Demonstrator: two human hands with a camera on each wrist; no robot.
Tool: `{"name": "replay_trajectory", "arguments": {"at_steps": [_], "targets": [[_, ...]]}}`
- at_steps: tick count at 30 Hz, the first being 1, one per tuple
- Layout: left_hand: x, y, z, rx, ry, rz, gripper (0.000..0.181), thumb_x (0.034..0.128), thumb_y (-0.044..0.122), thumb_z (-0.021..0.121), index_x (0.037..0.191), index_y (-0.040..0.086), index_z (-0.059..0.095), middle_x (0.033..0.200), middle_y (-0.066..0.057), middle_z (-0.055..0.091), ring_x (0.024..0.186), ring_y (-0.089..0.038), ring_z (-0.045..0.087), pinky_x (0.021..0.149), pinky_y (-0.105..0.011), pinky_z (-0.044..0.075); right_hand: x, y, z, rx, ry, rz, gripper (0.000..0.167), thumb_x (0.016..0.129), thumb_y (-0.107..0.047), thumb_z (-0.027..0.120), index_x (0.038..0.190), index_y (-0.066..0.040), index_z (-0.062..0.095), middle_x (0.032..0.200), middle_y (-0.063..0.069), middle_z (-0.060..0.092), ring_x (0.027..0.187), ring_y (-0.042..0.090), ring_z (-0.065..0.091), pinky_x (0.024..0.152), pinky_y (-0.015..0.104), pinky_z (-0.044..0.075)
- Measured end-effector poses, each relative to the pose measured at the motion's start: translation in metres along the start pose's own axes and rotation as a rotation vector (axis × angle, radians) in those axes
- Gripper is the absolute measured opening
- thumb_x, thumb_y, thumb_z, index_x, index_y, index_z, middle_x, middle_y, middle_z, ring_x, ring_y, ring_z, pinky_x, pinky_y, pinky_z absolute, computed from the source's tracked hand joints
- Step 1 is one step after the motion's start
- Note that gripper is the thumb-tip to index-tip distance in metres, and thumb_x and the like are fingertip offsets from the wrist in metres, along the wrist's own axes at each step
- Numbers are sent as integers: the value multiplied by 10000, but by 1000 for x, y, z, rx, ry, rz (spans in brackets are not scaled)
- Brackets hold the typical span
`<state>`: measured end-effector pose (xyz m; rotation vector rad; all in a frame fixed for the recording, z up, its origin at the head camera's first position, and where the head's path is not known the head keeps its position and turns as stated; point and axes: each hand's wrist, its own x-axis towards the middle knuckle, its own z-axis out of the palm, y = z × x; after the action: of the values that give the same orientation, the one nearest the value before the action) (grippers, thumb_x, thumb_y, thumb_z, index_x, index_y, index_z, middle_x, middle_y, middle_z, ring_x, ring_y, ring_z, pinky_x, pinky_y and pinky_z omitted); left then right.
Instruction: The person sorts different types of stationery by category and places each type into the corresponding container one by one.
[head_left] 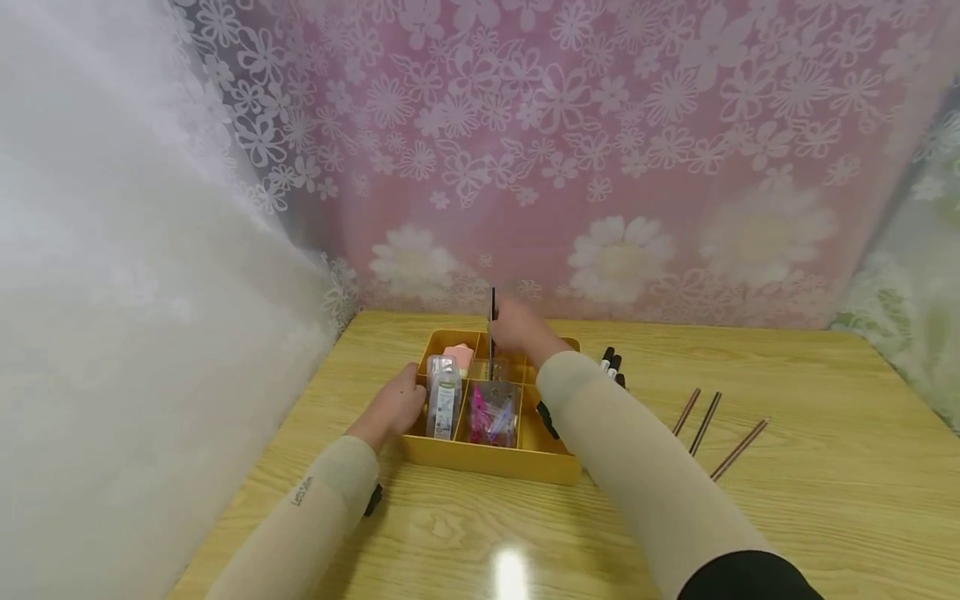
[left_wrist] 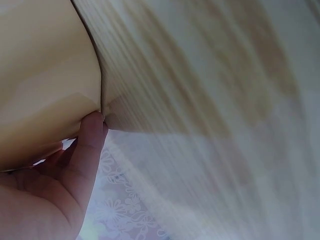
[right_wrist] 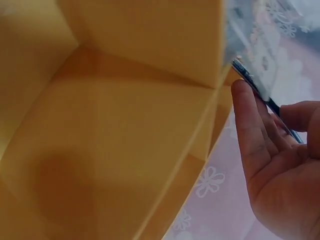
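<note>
A yellow compartment tray stands on the table. My left hand grips its left side, with fingertips at the wall's edge in the left wrist view. My right hand is over the back middle compartment and pinches a thin dark pencil, upright in the head view. The same pencil lies between thumb and fingers in the right wrist view. Inside the tray are a pink item, a clear package with a white label and a clear pack of pink and purple pieces.
On the table right of the tray lie three pencils. Several black-capped markers are beside the tray, partly behind my right arm. A floral curtain hangs along the table's back edge, and a pale curtain hangs at the left.
</note>
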<state>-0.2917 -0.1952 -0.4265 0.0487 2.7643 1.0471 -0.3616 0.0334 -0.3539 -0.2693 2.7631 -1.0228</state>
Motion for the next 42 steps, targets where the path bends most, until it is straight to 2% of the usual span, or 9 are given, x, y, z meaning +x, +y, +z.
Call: {"name": "replay_trajectory", "arguments": {"at_steps": [6,10,14,17,22,24,31,37,42], "targets": [[0,-2,2,-12,4,-16,560,1042,219,339,1559,15,271,1526,-197,434,1429,-357,376,1164,-558,272,1,4,6,-23,-25,-4,342,1034,-121,505,1356,-12,539,1131,153,640,667,216,612,633,332,549],[2,-1,2,-23,9,-10,551,1042,225,340,1552,26,288,1508,-191,458,1419,-348,392,1159,-555,286,4,6,3,23,-43,-8,432,1035,-102,485,1461,-31,474,942,115,634,567,188,508,576,315,507],[4,0,1,-15,8,-3,553,1042,225,331,1555,25,282,1511,-190,454,1418,-346,394,1159,-549,289,0,7,-8,32,-59,-26,427,1040,-125,456,1462,-60,466,840,86,591,551,171,446,558,317,468],[4,0,0,-18,4,-8,552,1042,221,327,1557,30,280,1519,-182,446,1422,-340,389,1161,-550,287,-9,5,-22,11,-43,-51,392,1050,-181,450,1423,-70,497,996,102,640,649,168,521,605,320,482],[4,0,-2,-23,3,-14,540,1040,216,328,1545,26,297,1508,-178,457,1413,-328,402,1158,-542,298,-30,7,-45,-57,-11,-106,331,1040,-209,471,1316,-47,554,1116,121,645,843,230,599,714,366,519],[3,0,-2,-24,1,-18,547,1041,215,329,1551,24,288,1514,-182,451,1416,-331,397,1158,-545,295,-39,14,-53,-111,-3,-137,293,1029,-194,477,1258,-40,577,1112,125,639,832,252,580,716,384,503],[1,0,-3,-36,-10,-39,569,1042,232,328,1572,40,258,1550,-177,411,1442,-336,359,1167,-554,267,-64,65,-83,-220,-27,-155,183,1022,-158,451,1021,-39,589,912,110,623,681,218,550,625,366,465],[2,0,-3,-47,-15,-43,551,1048,230,333,1562,45,266,1527,-168,436,1427,-335,382,1159,-563,277,-82,120,-110,-199,-98,-55,254,1039,-167,455,807,-81,512,681,42,519,560,173,451,540,319,407],[2,0,-3,-28,-18,-34,561,1050,231,321,1572,39,246,1535,-179,427,1433,-348,372,1161,-560,277,-95,163,-123,-228,-211,74,376,1048,-224,483,680,-141,483,549,-14,446,474,128,381,520,307,403]]}}
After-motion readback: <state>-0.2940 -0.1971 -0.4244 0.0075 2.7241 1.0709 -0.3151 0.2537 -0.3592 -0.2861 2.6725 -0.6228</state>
